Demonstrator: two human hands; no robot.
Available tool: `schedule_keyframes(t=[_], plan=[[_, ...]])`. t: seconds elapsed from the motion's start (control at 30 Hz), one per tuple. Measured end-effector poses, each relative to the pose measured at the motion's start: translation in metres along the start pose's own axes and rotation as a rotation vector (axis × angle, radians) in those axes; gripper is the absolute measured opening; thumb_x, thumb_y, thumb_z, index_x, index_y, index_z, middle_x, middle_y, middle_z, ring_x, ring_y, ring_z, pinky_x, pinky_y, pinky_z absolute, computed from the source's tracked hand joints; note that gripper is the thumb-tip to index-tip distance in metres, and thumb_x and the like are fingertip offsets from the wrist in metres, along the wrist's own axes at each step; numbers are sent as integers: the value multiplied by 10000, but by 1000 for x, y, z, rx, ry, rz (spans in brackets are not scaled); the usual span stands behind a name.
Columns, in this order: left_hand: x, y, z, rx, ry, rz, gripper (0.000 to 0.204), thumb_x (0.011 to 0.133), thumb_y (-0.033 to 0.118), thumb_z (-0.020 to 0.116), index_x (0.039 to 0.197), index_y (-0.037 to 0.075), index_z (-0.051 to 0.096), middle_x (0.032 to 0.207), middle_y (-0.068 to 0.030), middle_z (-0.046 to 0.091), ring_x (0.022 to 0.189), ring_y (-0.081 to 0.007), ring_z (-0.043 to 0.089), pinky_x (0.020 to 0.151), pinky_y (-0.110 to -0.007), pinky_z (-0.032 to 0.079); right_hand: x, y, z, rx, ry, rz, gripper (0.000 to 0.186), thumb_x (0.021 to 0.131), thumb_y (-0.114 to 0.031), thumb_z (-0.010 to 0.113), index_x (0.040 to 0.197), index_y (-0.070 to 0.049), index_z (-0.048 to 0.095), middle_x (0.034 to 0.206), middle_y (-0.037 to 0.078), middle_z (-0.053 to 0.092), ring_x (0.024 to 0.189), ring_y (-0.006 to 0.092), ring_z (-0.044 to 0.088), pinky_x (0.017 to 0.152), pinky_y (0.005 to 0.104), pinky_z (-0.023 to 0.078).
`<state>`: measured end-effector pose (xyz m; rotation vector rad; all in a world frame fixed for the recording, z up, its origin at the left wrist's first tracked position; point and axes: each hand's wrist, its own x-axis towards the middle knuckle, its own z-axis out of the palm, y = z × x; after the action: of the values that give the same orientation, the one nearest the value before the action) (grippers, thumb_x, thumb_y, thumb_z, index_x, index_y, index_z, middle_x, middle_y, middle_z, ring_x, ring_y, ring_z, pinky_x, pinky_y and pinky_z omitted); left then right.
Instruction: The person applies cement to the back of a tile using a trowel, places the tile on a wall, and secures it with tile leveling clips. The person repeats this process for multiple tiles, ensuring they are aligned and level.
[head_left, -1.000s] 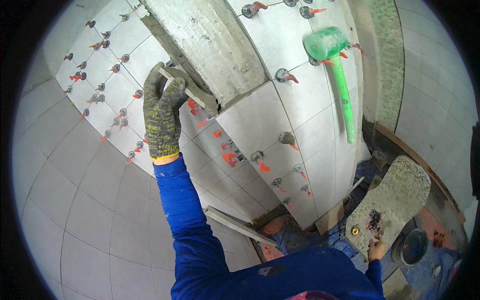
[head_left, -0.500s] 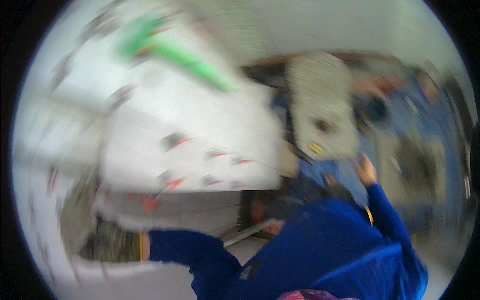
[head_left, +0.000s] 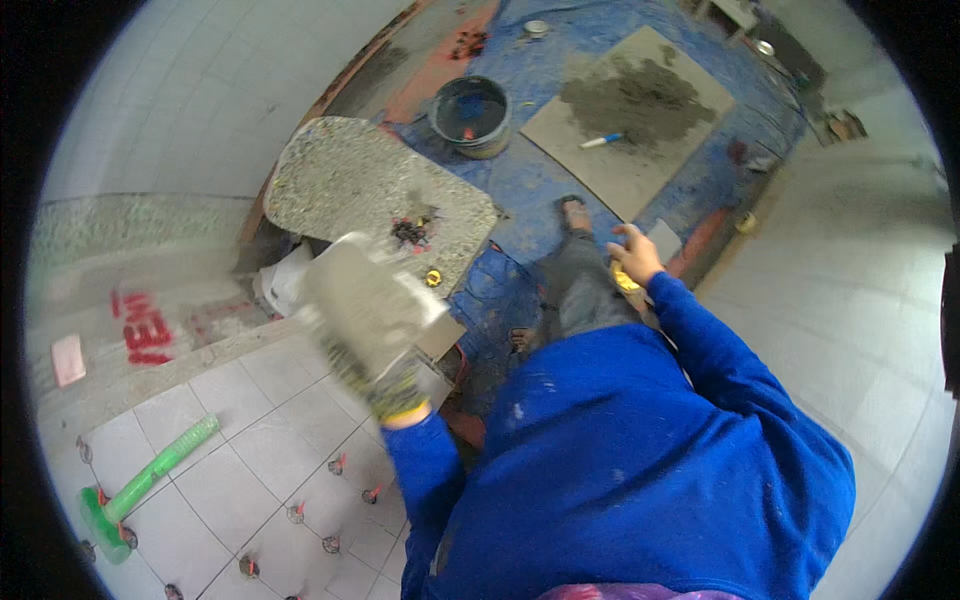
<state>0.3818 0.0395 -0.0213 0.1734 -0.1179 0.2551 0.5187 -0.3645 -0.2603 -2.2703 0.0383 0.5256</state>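
My left hand (head_left: pixel 385 390), in a dark yellow-flecked glove, holds a blurred, grey square tile piece (head_left: pixel 365 305) above the tiled surface (head_left: pixel 240 400). My right hand (head_left: pixel 635 255) is bare, its fingers apart and slightly curled, over a small yellow object (head_left: pixel 625 283) beside my grey-trousered leg; it appears to hold nothing. A green mallet (head_left: pixel 150 475) lies on the tiles among small levelling clips (head_left: pixel 330 543) with red tabs. A speckled board (head_left: pixel 340 175) lies beyond my left hand, with a pile of dark clips (head_left: pixel 410 230) and a yellow tape measure (head_left: pixel 433 278) on it.
A bucket (head_left: pixel 470 118) stands on blue sheeting (head_left: pixel 535 175). To its right lies a large square board (head_left: pixel 560 150) with a mortar patch and a white-and-blue tool (head_left: pixel 600 140). A tiled wall (head_left: pixel 160 120) rises at the upper left, another wall (head_left: pixel 830 290) at the right.
My view has swung from the clipped tiles toward the floor. My left hand has moved away from the bare cement strip with the tile piece. My right hand has moved relative to the speckled board.
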Motion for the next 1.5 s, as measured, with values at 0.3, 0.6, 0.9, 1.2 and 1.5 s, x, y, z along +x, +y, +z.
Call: schedule_keyframes(t=[0.3,0.6,0.9,1.2,1.5], plan=[[164,-167,-141,368,783,-20,834,967,621,576,1596,124,342,1616,-199,363,1464,-384,376,1222,-624,227,213,90,-28,277,25,406,296,912,-232,748,1137,-44,706,816,124,745,633,211,687,616,373,547],[286,-281,-396,272,777,-203,913,970,630,539,1634,90,220,1650,-235,287,1486,-429,338,1208,-563,317,544,255,113,-584,-408,178,381,993,-417,507,1159,-154,728,1146,164,737,1059,389,697,920,502,545],[318,-339,-527,121,982,-429,990,910,646,627,1628,92,230,1631,-262,294,1446,-450,388,1159,-642,346,687,375,218,-40,163,906,586,898,-552,672,964,23,765,940,228,758,918,369,749,807,468,580],[397,-399,-553,184,916,-624,1013,846,627,707,1600,102,282,1560,-223,375,1339,-434,458,1128,-622,361,680,375,198,69,279,994,544,819,-472,741,983,46,734,1053,288,725,1021,431,706,892,481,551],[479,-444,-595,30,428,-867,997,892,704,600,1620,115,256,1641,-224,298,1400,-462,430,1142,-650,350,679,345,161,583,877,1058,319,884,-283,677,902,29,614,780,172,648,661,309,649,630,465,529]])
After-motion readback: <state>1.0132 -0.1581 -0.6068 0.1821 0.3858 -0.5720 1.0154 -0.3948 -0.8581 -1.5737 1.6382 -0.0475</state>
